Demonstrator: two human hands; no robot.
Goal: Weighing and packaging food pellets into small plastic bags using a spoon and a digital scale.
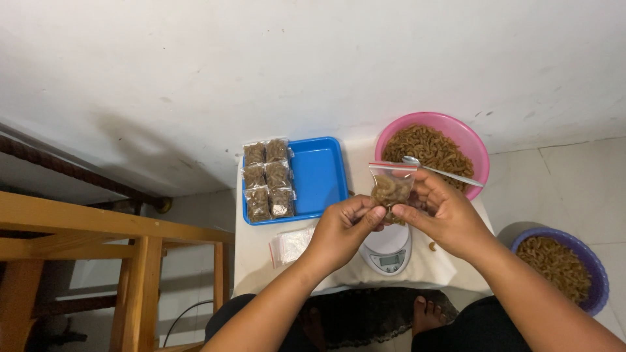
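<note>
holding a small clear zip bag (390,186) between them, the left hand (342,228) and right hand (443,215) are raised just above a white kitchen scale (388,251). each hand has its thumb and fingers pinched shut on the bag's lower half. the bag stands upright, partly filled with curled brown snack pieces, and its red-striped top edge looks unsealed.

because the grip sits low and the mouth seems open, a tilt or squeeze could push pieces out onto the scale or the white counter (261,251); one loose piece (432,246) already lies there, by the right wrist.

just behind the bag is a pink bowl (473,140) heaped with the same snack, a metal spoon (440,171) resting across it with its handle overhanging the rim; a nudge from the right hand could tip it out.

left of the bowl, a blue tray (323,176) holds six filled bags (267,177) in two columns. a stack of empty bags (290,246) lies near the left wrist. a purple bowl (590,261) of snack sits on the floor at right, near bare feet.
</note>
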